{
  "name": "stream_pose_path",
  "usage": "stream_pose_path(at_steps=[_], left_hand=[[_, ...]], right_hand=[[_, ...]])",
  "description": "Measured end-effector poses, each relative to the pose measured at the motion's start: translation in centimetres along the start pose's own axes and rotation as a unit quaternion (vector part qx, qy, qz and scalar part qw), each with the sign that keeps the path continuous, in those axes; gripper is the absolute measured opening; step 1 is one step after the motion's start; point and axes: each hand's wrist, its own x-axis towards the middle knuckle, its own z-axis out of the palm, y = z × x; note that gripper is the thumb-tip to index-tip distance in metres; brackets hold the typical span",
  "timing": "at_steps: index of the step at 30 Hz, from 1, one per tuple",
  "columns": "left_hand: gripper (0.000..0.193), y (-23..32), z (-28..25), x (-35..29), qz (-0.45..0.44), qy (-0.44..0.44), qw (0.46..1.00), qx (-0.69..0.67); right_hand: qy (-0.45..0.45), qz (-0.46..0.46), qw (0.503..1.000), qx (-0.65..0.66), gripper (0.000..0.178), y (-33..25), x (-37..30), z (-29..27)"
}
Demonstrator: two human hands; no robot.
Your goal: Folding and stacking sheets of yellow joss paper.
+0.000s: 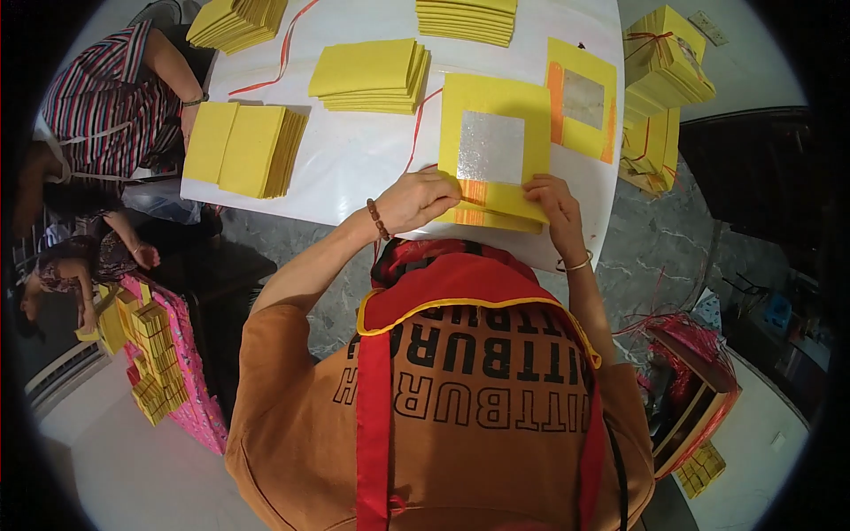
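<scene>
In front of me, near the table's edge, lies a stack of yellow joss paper with a silver foil square and an orange band on top. The near edge of the paper is folded up in a strip. My left hand closes on the left end of that strip, fingertips pinched at the orange band. At the right end, my right hand grips the paper between thumb and fingers. Just beyond, to the right, lies another yellow sheet with a duller silver square and orange sides.
Folded yellow paper stacks stand on the white table, with red string among them. Tied bundles are beyond the right edge. At left, a person in a striped top and another person's hand are near a pink-covered surface.
</scene>
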Motion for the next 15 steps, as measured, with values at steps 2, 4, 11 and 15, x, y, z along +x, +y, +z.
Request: stream_pose_path(at_steps=[2, 4, 11, 15], left_hand=[[0.012, 0.1, -0.1, 0.1, -0.019, 0.004, 1.0, -0.017], [0.011, 0.2, -0.1, 0.0, -0.037, 0.011, 0.999, -0.034], [0.016, 0.2, -0.5, 0.3, -0.248, -0.009, 0.956, -0.158], [0.032, 0.1, -1.1, 0.0, -0.036, 0.038, 0.993, -0.102]], right_hand=[[0.01, 0.001, 0.999, 0.033, 0.023, 0.2, -0.1, 0.0], [0.005, 0.004, 0.999, 0.04, 0.026, 0.0, 0.0, 0.1], [0.03, 0.027, 0.997, 0.059, 0.02, 0.1, -0.4, 0.3], [0.02, 0.105, 0.991, 0.077, 0.028, 1.6, -0.8, 0.4]])
